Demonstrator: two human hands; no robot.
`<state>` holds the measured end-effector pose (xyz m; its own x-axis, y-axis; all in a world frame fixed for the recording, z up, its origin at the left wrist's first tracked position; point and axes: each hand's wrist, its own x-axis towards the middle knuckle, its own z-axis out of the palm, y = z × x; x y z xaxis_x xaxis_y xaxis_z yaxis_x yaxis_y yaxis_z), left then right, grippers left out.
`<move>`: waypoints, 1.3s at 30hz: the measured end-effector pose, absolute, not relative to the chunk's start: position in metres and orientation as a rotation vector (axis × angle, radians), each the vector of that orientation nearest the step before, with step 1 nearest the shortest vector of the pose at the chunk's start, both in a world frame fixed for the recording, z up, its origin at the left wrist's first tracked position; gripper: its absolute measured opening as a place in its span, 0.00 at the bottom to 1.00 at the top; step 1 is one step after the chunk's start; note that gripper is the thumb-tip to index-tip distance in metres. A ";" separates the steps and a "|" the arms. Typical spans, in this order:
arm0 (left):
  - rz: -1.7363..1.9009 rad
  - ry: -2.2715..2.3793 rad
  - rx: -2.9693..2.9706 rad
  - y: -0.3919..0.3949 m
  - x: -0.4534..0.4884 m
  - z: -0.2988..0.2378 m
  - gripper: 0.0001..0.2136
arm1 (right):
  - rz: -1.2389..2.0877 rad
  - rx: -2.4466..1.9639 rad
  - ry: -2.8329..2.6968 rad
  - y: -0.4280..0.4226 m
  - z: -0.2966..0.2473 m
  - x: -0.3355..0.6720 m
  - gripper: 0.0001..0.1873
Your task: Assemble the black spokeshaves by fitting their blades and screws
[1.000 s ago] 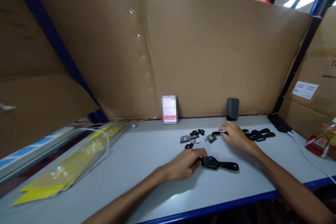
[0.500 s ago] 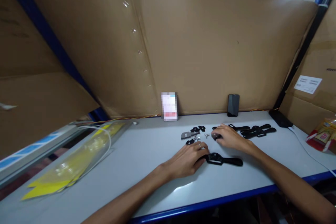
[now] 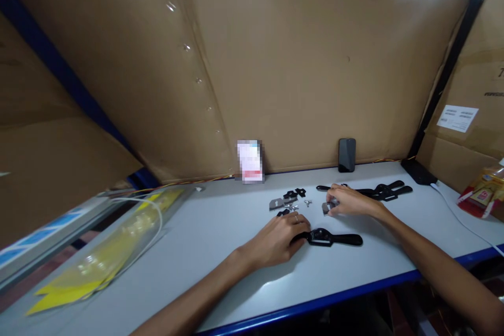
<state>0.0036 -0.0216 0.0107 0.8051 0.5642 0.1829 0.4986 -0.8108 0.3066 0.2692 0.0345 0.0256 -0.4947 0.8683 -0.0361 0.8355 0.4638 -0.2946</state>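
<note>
1 black metal 2-handled tool (image 3: 322, 238): toward the front of the pale-grey tabletop (image 3: 205, 231), left end gripped by the left hand (image 3: 284, 237). 1 flat grey metal plate (image 3: 325, 208): pinched in the right hand (image 3: 347, 201), right of 1 small silver winged screw (image 3: 307, 202).

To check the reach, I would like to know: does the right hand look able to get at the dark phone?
Probably yes: only a low black tool seems to lie between the right hand and the dark phone, though that hand holds a metal plate.
</note>
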 end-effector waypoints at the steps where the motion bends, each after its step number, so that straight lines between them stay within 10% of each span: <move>1: 0.381 0.831 2.747 -0.022 0.004 0.011 0.10 | 0.437 -1.519 -2.577 0.035 0.026 0.271 0.15; 39: 0.279 0.907 2.940 -0.013 -0.007 0.012 0.07 | 0.571 -1.517 -2.515 0.048 0.014 0.278 0.11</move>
